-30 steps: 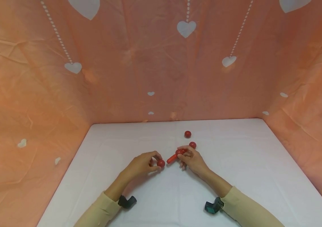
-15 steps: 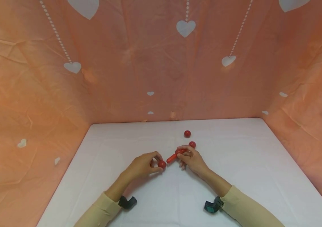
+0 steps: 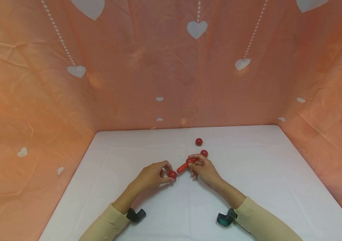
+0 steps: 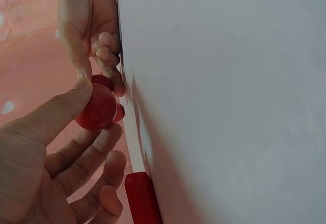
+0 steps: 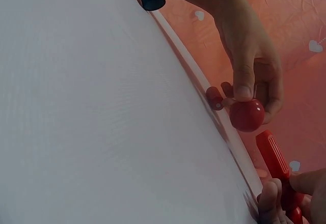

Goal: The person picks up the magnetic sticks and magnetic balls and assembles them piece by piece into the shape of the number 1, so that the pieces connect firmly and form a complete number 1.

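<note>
In the head view my left hand [image 3: 150, 174] pinches a glossy red ball [image 3: 172, 174] between thumb and fingers. The left wrist view has the thumb on one side of this ball [image 4: 98, 109] and fingertips underneath. My right hand [image 3: 208, 173] holds a red grooved handle [image 3: 182, 168] with a rounded red part under its fingers, which partly hide it. The handle's free end points at the left hand's ball, with a small gap between them in the right wrist view. A red stubby piece [image 4: 142, 198] lies below the left hand's fingers.
Two more red balls sit behind the right hand: one [image 3: 204, 153] right by its fingers, another [image 3: 199, 142] farther back. White cloth [image 3: 186, 214] covers the table. Orange curtains [image 3: 146, 73] with pale hearts surround its back and sides. Dark wrist devices [image 3: 136, 215] sit at both cuffs.
The left hand's ball has shifted slightly right, closer to the handle's free end. The right hand and its handle have stayed nearly still.
</note>
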`<state>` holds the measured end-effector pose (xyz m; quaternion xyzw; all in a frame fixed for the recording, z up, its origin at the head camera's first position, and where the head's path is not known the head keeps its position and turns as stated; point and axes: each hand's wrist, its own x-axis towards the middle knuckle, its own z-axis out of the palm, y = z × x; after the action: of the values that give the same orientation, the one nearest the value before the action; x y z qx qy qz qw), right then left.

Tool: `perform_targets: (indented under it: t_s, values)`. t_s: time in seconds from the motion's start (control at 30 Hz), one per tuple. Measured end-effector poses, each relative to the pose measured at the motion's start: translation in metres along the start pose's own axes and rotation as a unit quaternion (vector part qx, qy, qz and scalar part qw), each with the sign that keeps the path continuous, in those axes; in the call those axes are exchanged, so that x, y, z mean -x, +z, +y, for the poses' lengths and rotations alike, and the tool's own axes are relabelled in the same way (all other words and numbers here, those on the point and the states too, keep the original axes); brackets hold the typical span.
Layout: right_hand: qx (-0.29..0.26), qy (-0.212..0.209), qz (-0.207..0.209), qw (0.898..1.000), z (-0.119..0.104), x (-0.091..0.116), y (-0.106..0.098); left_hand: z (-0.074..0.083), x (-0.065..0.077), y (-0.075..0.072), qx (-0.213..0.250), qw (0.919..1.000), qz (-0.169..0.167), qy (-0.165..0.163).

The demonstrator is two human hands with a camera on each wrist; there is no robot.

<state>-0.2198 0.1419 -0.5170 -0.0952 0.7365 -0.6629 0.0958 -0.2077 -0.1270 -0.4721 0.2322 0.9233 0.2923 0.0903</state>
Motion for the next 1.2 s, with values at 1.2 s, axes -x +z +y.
perform_targets:
  t_s: [1.2]
  values:
    - [0.006, 0.008, 0.001, 1.000, 0.0012, -0.0008, 0.0000, 0.0014, -0.0010, -0.0021, -0.001, 1.0000, 0.009, 0.000]
